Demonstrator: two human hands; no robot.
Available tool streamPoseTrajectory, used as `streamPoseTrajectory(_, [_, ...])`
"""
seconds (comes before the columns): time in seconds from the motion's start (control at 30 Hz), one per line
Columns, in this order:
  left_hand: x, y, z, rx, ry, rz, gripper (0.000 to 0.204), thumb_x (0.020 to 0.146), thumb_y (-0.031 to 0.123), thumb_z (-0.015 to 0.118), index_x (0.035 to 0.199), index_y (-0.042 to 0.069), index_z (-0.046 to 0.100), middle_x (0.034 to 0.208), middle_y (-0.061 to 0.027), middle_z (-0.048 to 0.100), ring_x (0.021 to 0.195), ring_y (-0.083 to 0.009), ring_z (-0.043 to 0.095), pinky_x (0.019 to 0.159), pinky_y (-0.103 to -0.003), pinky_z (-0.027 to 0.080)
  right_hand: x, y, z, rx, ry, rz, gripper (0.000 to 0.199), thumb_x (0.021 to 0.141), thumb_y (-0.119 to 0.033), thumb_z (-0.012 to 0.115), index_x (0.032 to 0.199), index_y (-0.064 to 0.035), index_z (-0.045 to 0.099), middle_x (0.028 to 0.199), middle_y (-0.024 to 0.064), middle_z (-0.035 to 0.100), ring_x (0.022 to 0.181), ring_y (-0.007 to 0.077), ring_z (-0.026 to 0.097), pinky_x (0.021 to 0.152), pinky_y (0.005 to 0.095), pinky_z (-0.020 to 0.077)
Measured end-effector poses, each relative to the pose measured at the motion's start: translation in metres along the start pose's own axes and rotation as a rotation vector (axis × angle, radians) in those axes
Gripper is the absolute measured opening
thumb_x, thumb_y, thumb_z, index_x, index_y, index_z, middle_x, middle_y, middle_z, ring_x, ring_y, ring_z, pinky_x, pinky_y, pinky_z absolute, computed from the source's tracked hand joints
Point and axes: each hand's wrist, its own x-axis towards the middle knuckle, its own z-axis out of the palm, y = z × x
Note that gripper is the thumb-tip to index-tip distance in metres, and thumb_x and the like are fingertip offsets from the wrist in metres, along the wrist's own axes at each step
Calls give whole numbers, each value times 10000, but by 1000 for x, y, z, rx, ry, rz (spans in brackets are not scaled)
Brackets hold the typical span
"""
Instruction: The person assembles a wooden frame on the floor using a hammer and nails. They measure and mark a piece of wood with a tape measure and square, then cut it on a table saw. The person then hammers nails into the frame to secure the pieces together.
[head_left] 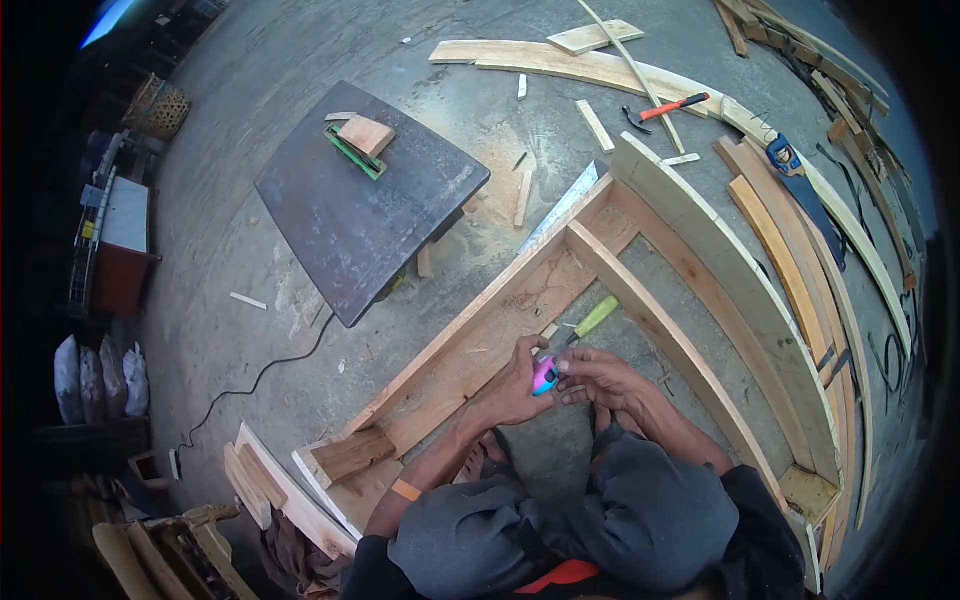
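Note:
My left hand [518,388] is closed round a small pink and light-blue object [545,376] with a dark part on its side; its kind is not clear. Against that object, my right hand [598,378] has its fingers pinched together; what they hold, if anything, is too small to make out. Just beyond both hands lies a chisel-like tool with a green handle [597,316], its blade end pointing toward my fingers. A long wooden frame [500,300] of nailed boards surrounds this spot, with a divider board [680,340] passing to the right of my hands.
A dark metal-topped table [370,230] stands ahead left, bearing a wood block [366,135] and a green tool. Its cord [265,372] trails over the floor. Beyond the frame lie a claw hammer [665,110], a handsaw [800,185] and several planks [770,235].

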Motion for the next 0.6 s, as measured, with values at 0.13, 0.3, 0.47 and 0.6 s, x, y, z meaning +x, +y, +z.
streamPoseTrajectory(0.13, [0,11,-9,62,-183,-180,678,907,327,714,1416,4,402,1206,-236,601,1132,-366,605,1020,-420,458,2,-4,-21,55,10,-20,155,904,-166,747,986,-91,640,838,-13,613,728,102,613,652,302,554])
streamPoseTrajectory(0.3, [-9,-4,-65,161,-180,-547,529,925,419,650,1348,107,584,1142,-176,687,1087,-318,657,928,-404,493,-14,-92,-62,228,269,-453,101,918,-151,706,922,-104,617,777,-33,569,681,90,583,615,280,518])
streamPoseTrajectory(0.47, [19,-31,-82,268,139,-677,435,937,444,621,1185,103,729,1013,-178,744,969,-350,704,880,-438,522,26,-121,-74,236,423,-555,127,940,-211,725,941,-106,654,755,-33,594,625,80,593,547,271,511])
streamPoseTrajectory(0.6, [72,15,-64,538,253,-663,411,939,441,592,1136,133,780,1014,-191,760,989,-396,715,897,-474,540,69,-132,-70,54,635,-532,169,959,-223,705,909,-70,654,720,-9,588,538,89,554,441,262,446])
